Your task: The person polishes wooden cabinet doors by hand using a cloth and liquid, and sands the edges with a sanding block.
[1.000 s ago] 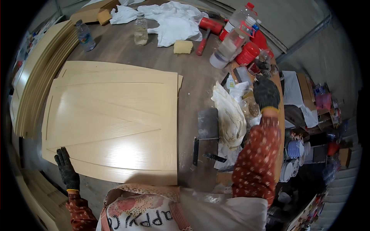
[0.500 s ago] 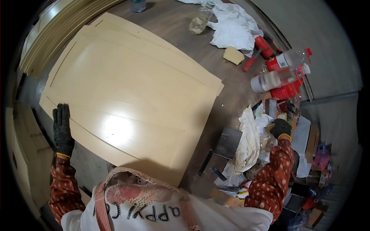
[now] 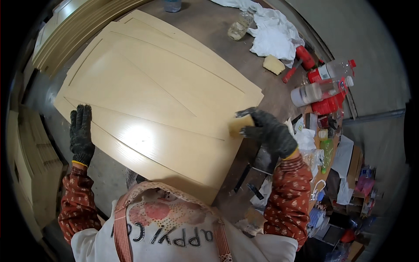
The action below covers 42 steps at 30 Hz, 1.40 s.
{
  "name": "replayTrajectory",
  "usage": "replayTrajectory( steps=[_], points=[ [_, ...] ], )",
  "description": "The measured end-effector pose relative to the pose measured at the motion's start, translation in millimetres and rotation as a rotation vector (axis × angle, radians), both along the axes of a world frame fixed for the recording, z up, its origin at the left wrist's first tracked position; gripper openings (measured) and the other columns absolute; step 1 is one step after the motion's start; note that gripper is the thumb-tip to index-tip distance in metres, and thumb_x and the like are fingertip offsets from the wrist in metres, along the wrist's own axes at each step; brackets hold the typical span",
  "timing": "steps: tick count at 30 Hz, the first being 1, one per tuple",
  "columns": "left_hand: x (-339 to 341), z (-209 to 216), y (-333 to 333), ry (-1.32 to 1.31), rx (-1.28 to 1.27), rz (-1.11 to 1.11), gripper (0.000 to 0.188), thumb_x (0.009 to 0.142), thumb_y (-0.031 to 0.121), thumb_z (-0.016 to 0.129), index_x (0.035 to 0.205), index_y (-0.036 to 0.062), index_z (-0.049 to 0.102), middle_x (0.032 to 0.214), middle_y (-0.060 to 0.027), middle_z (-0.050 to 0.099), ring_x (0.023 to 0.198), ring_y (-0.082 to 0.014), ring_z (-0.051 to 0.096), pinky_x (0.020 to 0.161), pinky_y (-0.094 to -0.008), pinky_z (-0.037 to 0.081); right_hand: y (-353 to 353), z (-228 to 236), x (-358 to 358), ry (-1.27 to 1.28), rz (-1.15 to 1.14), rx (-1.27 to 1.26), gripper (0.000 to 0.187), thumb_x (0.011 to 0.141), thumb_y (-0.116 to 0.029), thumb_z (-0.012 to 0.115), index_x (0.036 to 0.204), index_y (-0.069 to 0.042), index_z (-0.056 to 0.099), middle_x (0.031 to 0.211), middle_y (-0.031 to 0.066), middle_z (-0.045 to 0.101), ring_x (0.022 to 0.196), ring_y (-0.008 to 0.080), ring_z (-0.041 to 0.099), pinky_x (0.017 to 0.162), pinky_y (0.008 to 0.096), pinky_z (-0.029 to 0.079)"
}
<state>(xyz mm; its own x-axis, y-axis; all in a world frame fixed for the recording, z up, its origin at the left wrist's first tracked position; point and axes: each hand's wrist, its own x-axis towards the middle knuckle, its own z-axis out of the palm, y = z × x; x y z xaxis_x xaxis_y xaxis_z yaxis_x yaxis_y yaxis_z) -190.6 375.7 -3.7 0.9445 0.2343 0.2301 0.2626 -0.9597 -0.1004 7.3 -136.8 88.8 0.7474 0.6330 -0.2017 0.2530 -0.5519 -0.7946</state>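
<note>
A large cream panel (image 3: 161, 91) with thin grooves lies on the table in front of me, on top of others like it. My left hand (image 3: 81, 135), in a dark knitted glove, rests flat at its left edge, fingers stretched out. Over the panel's right edge, my right hand (image 3: 268, 133), gloved the same way, grips a yellow sponge (image 3: 240, 125) between thumb and fingers. The sponge is slightly blurred; whether it touches the panel I cannot tell. A similar pale yellow sponge (image 3: 273, 65) lies farther back on the table.
White cloth (image 3: 275, 35), plastic bottles (image 3: 305, 94) and a red-handled tool (image 3: 291, 72) lie at the back right. Cluttered odds and ends, including a green bottle (image 3: 326, 155), line the right edge. Stacked panels (image 3: 78, 32) stand at far left; more boards (image 3: 39, 166) sit nearer left.
My right hand has come from the clutter at the right to the panel's right edge, now with a yellow sponge in it. My left hand stays at the panel's left edge.
</note>
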Motion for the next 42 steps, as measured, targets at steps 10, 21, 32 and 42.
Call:
replayTrajectory(
  steps=[10, 21, 32, 42],
  points=[
    [-0.8, 0.1, -5.1, -0.027, -0.024, 0.010, 0.086, 0.077, -0.013, 0.047, 0.154, 0.0208, 0.032, 0.160, -0.0090, 0.029, 0.148, -0.0347, 0.022, 0.119, -0.0446, 0.023, 58.1, -31.7, -33.9, -0.530, 0.149, -0.141, 0.040, 0.083, -0.022, 0.065, 0.122, -0.012, 0.061, 0.116, 0.0126, 0.064, 0.101, 0.0316, 0.063, 0.088, 0.0421, 0.050],
    [0.3, -0.9, -9.9, 0.016, -0.051, 0.102, 0.074, 0.088, -0.004, 0.043, 0.155, 0.0247, 0.029, 0.162, -0.0056, 0.025, 0.149, -0.0321, 0.022, 0.119, -0.0490, 0.020, 92.1, -38.9, -30.7, -0.772, 0.137, -0.192, 0.033, 0.079, -0.015, 0.067, 0.112, -0.011, 0.065, 0.096, 0.0115, 0.065, 0.092, 0.0317, 0.062, 0.079, 0.0435, 0.051],
    [-1.8, 2.9, -13.9, -0.014, -0.103, 0.060, 0.081, 0.083, -0.009, 0.046, 0.155, 0.0219, 0.028, 0.161, -0.0102, 0.023, 0.148, -0.0357, 0.022, 0.117, -0.0498, 0.025, 80.9, -38.3, -32.9, -0.784, 0.202, -0.340, 0.032, 0.079, -0.014, 0.070, 0.111, -0.012, 0.066, 0.095, 0.0106, 0.065, 0.090, 0.0318, 0.062, 0.078, 0.0447, 0.050],
    [1.6, -2.9, -13.5, 0.009, -0.083, 0.095, 0.085, 0.080, -0.010, 0.051, 0.156, 0.0212, 0.026, 0.162, -0.0084, 0.022, 0.148, -0.0355, 0.022, 0.117, -0.0503, 0.026, 65.3, -21.8, -31.0, -0.728, 0.317, -0.376, 0.029, 0.082, -0.014, 0.067, 0.112, -0.012, 0.065, 0.091, 0.0107, 0.064, 0.087, 0.0320, 0.061, 0.073, 0.0442, 0.049]
  ],
)
